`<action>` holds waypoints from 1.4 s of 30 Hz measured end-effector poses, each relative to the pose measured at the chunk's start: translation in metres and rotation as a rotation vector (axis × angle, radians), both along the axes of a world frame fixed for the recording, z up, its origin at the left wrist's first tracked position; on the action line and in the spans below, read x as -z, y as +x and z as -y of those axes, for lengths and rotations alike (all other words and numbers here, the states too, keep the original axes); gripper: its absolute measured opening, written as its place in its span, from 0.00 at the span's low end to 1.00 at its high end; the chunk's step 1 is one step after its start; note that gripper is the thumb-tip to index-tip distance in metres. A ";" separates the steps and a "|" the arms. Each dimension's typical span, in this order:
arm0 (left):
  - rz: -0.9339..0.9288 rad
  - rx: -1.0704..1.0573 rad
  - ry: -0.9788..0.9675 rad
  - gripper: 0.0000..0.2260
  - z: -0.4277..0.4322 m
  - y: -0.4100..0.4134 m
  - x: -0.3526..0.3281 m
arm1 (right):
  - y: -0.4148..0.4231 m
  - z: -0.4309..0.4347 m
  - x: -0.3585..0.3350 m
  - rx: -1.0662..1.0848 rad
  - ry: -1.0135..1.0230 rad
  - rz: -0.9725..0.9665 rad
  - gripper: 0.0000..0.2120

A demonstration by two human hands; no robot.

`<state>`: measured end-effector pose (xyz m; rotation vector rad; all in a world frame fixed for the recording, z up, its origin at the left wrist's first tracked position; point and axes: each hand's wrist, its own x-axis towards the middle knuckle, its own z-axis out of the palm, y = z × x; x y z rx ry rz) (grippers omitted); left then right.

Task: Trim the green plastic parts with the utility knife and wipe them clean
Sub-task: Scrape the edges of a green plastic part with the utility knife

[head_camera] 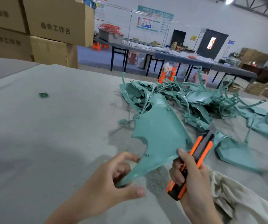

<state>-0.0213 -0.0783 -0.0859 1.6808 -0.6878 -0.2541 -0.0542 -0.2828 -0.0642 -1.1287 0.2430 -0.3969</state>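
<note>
The left hand (112, 178) held the narrow tail of one green plastic part (159, 133), fingers curled around it, and kept it up over the grey table (49, 126), just in front of the pile (194, 97) of other green parts. The right hand (193, 177) was clenched around the orange utility knife (201, 152), with its thumb (180, 153) resting on the lower edge of the part. The risk, in my judgement, was this thumb — it sat near where the blade would cut, so a slip on the thin edge could reach it. The cloth (236, 191) lay beside the right wrist — not yet used.

Blurred utility knife tip (210, 130), cloth (236, 196) partly off-frame
</note>
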 end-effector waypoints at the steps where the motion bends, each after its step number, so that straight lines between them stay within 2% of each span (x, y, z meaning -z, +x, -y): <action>1: 0.083 -0.085 0.021 0.20 0.001 -0.001 0.002 | 0.000 0.002 0.000 0.022 -0.018 0.040 0.10; 4: 0.312 -0.398 0.007 0.08 0.004 -0.001 0.003 | -0.004 0.006 0.000 0.008 -0.137 0.204 0.12; 6: 0.305 -0.518 -0.064 0.07 0.004 0.001 0.001 | -0.008 0.005 0.000 0.059 -0.220 0.282 0.13; 9: -0.071 -0.444 -0.338 0.08 -0.004 0.008 -0.004 | -0.010 0.006 -0.001 0.278 -0.318 0.337 0.07; 11: -0.295 -0.365 -0.363 0.12 -0.011 0.015 -0.005 | -0.010 0.009 -0.001 0.364 -0.336 0.297 0.11; 14: -0.559 -0.268 -0.375 0.13 -0.016 0.022 0.000 | -0.007 0.015 -0.002 0.314 -0.265 0.135 0.20; 17: -0.781 -0.158 -0.408 0.11 -0.020 0.024 0.006 | -0.002 0.017 0.000 0.230 -0.264 0.013 0.20; 19: -0.867 -0.069 -0.426 0.11 -0.023 0.023 0.007 | -0.001 0.018 0.003 0.171 -0.251 -0.022 0.15; 21: -0.872 0.005 -0.359 0.11 -0.026 0.022 0.006 | -0.001 0.020 0.006 0.139 -0.241 -0.016 0.03; 22: -0.854 0.035 -0.305 0.11 -0.026 0.022 0.005 | -0.002 0.022 0.009 0.152 -0.252 -0.011 0.06; 24: -0.825 0.077 -0.235 0.12 -0.027 0.021 0.004 | -0.005 0.022 0.008 0.168 -0.275 -0.022 0.20; 25: -0.822 0.088 -0.232 0.12 -0.026 0.021 0.003 | -0.005 0.019 0.005 0.166 -0.244 -0.029 0.21; 30: -0.840 0.111 -0.277 0.12 -0.029 0.023 -0.001 | -0.004 0.024 0.002 0.059 0.061 0.111 0.14; 32: -0.871 0.110 -0.280 0.12 -0.036 0.026 -0.002 | -0.003 0.028 -0.001 0.026 0.162 0.126 0.18; 34: -0.896 0.122 -0.238 0.13 -0.043 0.028 -0.002 | -0.004 0.035 -0.001 0.044 0.075 0.042 0.22; 36: -0.917 0.139 -0.215 0.14 -0.049 0.031 -0.003 | -0.005 0.039 -0.001 0.035 -0.100 -0.001 0.14; 37: -0.930 0.137 -0.232 0.15 -0.051 0.032 -0.003 | -0.006 0.038 -0.003 0.009 -0.164 -0.013 0.07; 39: -0.945 0.126 -0.353 0.17 -0.052 0.034 -0.003 | -0.006 0.039 -0.003 -0.010 -0.264 -0.040 0.08; 42: -0.961 0.190 -0.767 0.18 -0.052 0.035 0.000 | -0.006 0.037 -0.003 0.017 -0.357 -0.045 0.09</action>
